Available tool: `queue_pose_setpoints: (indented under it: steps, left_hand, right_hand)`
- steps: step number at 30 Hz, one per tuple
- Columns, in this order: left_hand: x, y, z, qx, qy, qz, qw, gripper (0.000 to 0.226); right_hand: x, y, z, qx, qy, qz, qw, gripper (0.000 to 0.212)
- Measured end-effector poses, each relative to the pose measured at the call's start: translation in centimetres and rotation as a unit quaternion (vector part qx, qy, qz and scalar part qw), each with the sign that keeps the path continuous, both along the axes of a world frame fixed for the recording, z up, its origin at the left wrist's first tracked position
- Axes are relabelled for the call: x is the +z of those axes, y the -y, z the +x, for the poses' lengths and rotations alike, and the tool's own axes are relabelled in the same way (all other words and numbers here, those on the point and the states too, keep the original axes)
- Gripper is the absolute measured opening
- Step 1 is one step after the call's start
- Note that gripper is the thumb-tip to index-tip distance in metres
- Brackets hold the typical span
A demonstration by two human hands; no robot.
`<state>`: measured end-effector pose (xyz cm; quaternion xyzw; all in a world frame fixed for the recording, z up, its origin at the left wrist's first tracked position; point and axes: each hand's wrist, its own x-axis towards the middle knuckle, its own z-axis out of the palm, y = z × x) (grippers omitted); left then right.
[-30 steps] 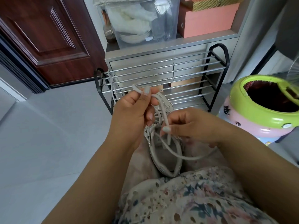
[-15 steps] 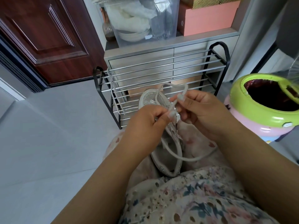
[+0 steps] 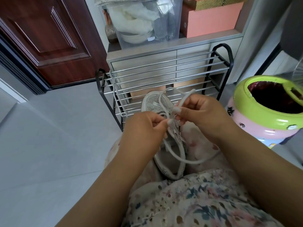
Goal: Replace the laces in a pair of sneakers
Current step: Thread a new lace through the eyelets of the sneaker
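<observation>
A metal shoe rack (image 3: 165, 74) is standing just beyond the grey sneaker (image 3: 165, 136) lying on the lap. Left hand (image 3: 144, 128) and right hand (image 3: 201, 112) are each pinching the white lace (image 3: 185, 102). A clear bin (image 3: 141, 20) is holding white fabric.

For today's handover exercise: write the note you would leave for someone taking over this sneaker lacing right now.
Left hand: pinches the lace at the eyelets.
Right hand: grips the lace's raised loop.
Sneaker: on the lap, toe pointing away; slack lace trails over the shoe's opening.
Done: lace partly threaded, how far is hidden.
Left: finish threading, even the ends. Another lace hangs on the shoe rack; no second sneaker in view.
</observation>
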<state>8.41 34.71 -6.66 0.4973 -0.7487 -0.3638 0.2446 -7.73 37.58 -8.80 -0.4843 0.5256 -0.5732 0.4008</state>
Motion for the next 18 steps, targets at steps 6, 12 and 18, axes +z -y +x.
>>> queue_pose_setpoints:
  steps: [6,12,18]
  left_hand:
    - [-1.7,-2.1,-0.4,0.008,0.004,0.146,0.989,0.028]
    - [-2.7,-3.0,-1.6,0.049,-0.110,0.233,0.965,0.024]
    - [-3.2,-3.3,-1.7,0.111,-0.193,0.276,0.935,0.021]
  right_hand:
    - [-1.2,0.2,-0.3,-0.004,-0.073,0.056,0.996,0.015]
    - [-1.4,0.2,-0.4,-0.018,-0.130,0.063,0.989,0.016]
    - [-1.3,0.1,-0.2,-0.013,-0.198,0.061,0.978,0.022]
